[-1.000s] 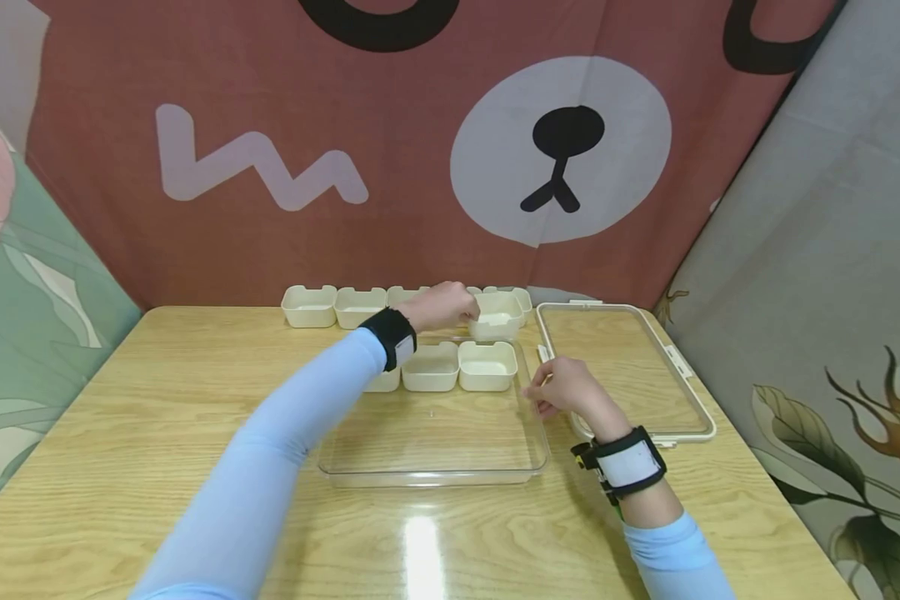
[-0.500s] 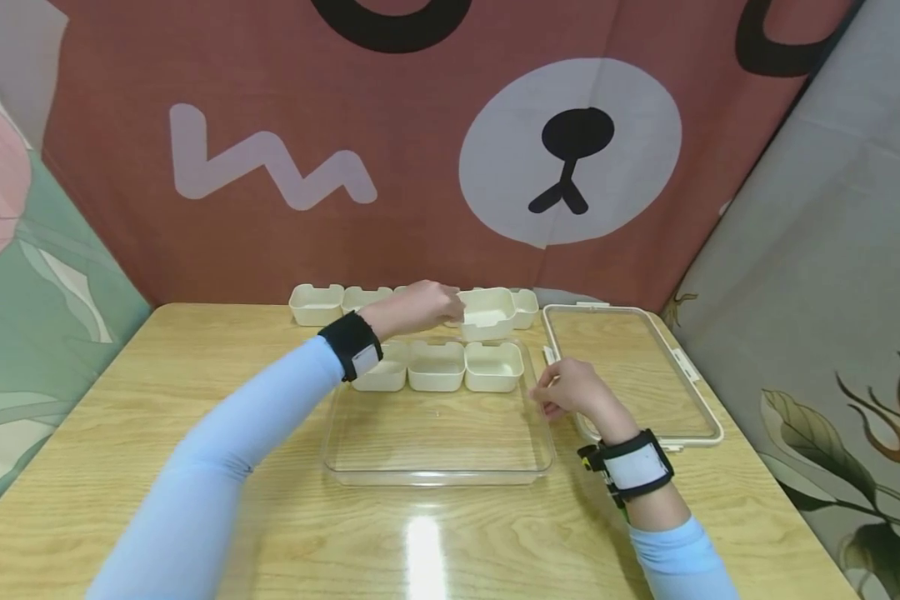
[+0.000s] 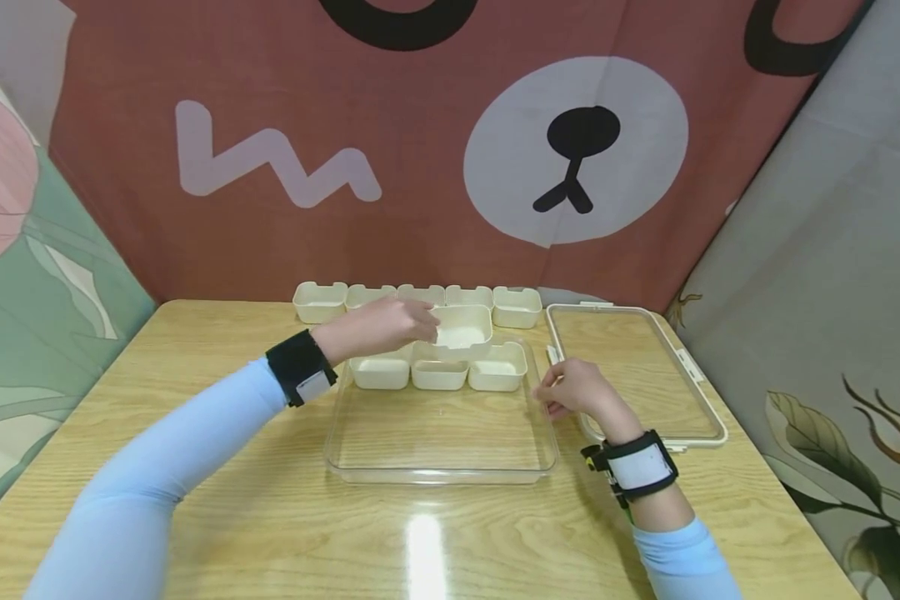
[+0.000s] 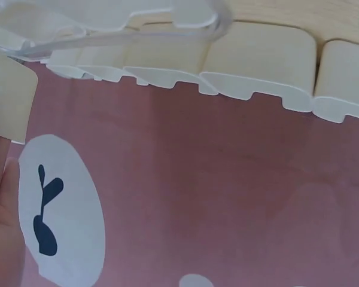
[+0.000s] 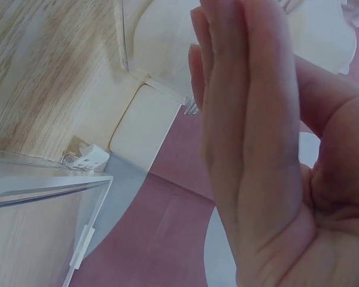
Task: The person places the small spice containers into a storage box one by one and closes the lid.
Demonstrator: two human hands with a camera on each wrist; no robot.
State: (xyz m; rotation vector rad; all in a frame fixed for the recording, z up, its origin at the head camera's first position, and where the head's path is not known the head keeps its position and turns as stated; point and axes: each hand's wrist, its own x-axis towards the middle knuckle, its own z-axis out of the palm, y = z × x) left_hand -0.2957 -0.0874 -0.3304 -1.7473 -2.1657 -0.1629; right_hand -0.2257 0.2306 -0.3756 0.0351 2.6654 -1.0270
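Note:
My left hand (image 3: 381,323) grips the left end of a small cream plastic bin (image 3: 463,327), held above the back wall of a clear plastic box (image 3: 441,477). Part of this bin (image 4: 13,95) shows at the left edge of the left wrist view, with fingers against it. Three matching bins stand side by side along the back inside the box, the right one (image 3: 498,368) in its back right corner. My right hand (image 3: 573,387) holds the box's right rim between thumb and fingers; the fingertips are partly hidden in the right wrist view.
A row of several cream bins (image 3: 517,308) stands along the table's back edge, against a printed curtain (image 3: 420,208). Right of the box lies a clear lid with a cream frame (image 3: 708,408) and side clips. Wooden table surface (image 3: 307,533) lies in front.
My left hand has carried the cream bin left and toward me, from before the back row to over the box's back edge. The right hand stays at the rim.

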